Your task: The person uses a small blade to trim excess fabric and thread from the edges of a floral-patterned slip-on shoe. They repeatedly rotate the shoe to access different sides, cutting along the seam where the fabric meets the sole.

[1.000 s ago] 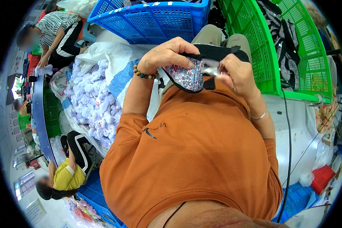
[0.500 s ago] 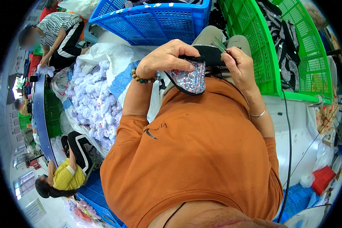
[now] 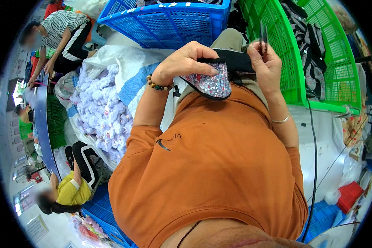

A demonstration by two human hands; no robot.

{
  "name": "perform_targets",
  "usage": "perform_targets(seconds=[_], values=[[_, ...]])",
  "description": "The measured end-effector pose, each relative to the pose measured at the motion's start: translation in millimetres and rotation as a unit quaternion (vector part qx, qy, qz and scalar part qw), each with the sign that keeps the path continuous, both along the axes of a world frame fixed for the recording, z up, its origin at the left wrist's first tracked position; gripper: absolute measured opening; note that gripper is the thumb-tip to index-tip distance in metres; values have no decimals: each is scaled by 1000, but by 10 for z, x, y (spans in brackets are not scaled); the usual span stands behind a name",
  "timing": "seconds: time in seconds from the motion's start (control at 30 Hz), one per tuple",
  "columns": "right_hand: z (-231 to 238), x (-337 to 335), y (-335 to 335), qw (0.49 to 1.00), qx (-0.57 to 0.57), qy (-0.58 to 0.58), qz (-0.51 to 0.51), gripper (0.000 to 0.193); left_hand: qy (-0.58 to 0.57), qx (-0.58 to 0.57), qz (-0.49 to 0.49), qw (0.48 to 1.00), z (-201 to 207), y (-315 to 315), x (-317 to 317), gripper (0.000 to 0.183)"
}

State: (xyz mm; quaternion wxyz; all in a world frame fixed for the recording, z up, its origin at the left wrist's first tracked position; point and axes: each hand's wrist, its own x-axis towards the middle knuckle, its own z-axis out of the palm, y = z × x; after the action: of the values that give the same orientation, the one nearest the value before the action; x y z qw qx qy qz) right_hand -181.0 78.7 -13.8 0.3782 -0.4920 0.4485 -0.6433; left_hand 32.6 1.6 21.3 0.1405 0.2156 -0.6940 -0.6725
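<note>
With left hand (image 3: pixel 184 64), pinching floral piece (image 3: pixel 213 84) by its edge over khaki trousers (image 3: pixel 228 40); with right hand (image 3: pixel 268 68), gripping snips (image 3: pixel 263 32), blades turned away, seemingly to spare it, beside green crate (image 3: pixel 275 53)'s left wall.

fluffy lavender pile (image 3: pixel 103 109) at left, red crate (image 3: pixel 350 195) far right.

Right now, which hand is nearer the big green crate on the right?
Right. The right hand is just left of the green crate. The left hand is farther left, gripping the floral fabric piece.
</note>
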Motion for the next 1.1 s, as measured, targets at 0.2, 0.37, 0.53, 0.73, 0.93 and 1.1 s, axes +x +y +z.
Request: perform_targets(seconds=[0.2, 0.37, 0.53, 0.73, 0.93, 1.1], values=[[49, 99, 119, 984, -31, 159, 73, 17, 1, -34, -35, 999, -90, -33, -13, 19], [47, 128, 108, 979, -48, 197, 29, 15, -9, -26, -22, 999, -57, 38, -96, 19], [-161, -48, 76, 992, -26, 117, -36, 16, 4, -26, -21, 999, -110, 30, -72, 14], [-176, -3, 201, 994, 6, 65, 90, 15, 23, -51, -17, 998, -170, 48, -127, 18], [-113, -33, 307, 976, 101, 115, 153, 39, 35, 12, 37, 999, -228, 183, -186, 17], [-201, -79, 376, 965, 172, 103, 169, 32, 12, -38, 22, 999, -464, 208, -217, 18]])
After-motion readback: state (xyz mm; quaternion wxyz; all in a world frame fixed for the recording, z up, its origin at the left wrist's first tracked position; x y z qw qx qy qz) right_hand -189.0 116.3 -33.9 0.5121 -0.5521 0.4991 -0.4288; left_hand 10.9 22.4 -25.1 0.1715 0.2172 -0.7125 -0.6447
